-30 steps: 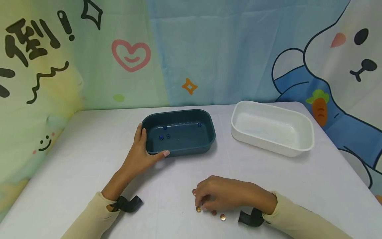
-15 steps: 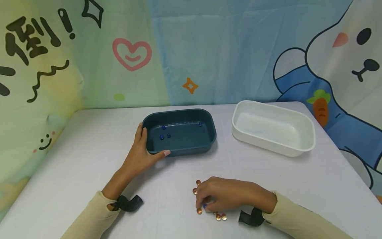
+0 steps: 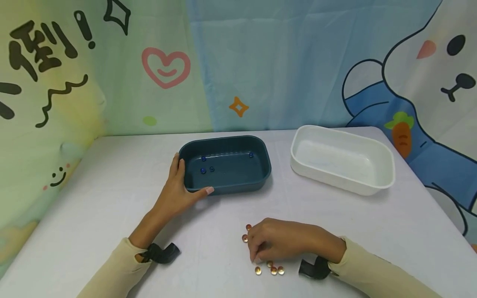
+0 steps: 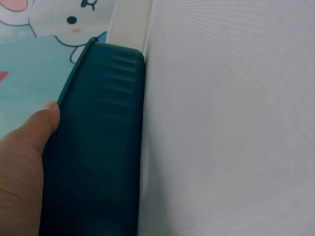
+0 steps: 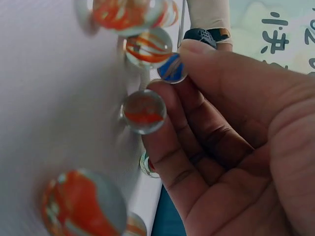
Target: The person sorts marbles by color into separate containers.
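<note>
My left hand [image 3: 175, 194] holds the near left corner of a dark teal tray [image 3: 238, 176], thumb along its front wall and fingers at its left end. In the left wrist view the thumb lies at the tray's rim. Several small blue marbles [image 3: 203, 170] lie inside. At the front of the table, my right hand [image 3: 279, 240] pinches a blue marble [image 5: 171, 70] between thumb and fingertips; the head view hides it. Around those fingers sit several clear marbles with orange swirls [image 3: 273, 270]; one orange-swirled marble [image 5: 144, 112] appears right beside the fingertips in the right wrist view.
A white tray [image 3: 331, 180] stands at the back right of the white-covered table [image 3: 93, 198], a gap apart from the teal one. Behind the table hangs a printed cartoon cloth [image 3: 279, 62]. A black strap device [image 3: 314, 268] is on the right wrist, another on the left.
The right fingertips have closed on a blue marble seen beside them half a second ago. One orange-swirled marble has rolled a little toward the table's front. The left hand stays on the teal tray.
</note>
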A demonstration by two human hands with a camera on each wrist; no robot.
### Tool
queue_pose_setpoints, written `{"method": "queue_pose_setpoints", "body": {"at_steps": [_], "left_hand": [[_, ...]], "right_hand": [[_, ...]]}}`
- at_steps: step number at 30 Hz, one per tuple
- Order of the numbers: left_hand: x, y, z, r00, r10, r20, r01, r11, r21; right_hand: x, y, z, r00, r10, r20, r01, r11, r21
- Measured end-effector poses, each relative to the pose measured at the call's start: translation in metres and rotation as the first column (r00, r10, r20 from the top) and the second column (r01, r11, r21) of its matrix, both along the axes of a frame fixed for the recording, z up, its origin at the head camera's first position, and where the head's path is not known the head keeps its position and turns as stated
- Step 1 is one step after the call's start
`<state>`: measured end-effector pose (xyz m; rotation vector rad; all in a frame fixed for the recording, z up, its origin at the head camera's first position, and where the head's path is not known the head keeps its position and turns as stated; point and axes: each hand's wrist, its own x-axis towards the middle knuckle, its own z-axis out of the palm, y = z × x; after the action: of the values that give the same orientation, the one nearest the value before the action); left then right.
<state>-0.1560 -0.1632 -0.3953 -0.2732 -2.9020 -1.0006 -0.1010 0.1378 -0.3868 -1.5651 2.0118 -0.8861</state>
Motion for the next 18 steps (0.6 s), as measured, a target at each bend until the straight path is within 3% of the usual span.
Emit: {"method": "queue_pose_setpoints", "body": {"at_steps": [18], "left_hand": [[0.0007,0.0009,0.0007,1.0,0.004,0.002,-0.004,1.0,-0.006]], "right_hand": [[-0.0013,0.001,0.0048,0.997,-0.059,0.054,0.059,0.998,0.001]]}}
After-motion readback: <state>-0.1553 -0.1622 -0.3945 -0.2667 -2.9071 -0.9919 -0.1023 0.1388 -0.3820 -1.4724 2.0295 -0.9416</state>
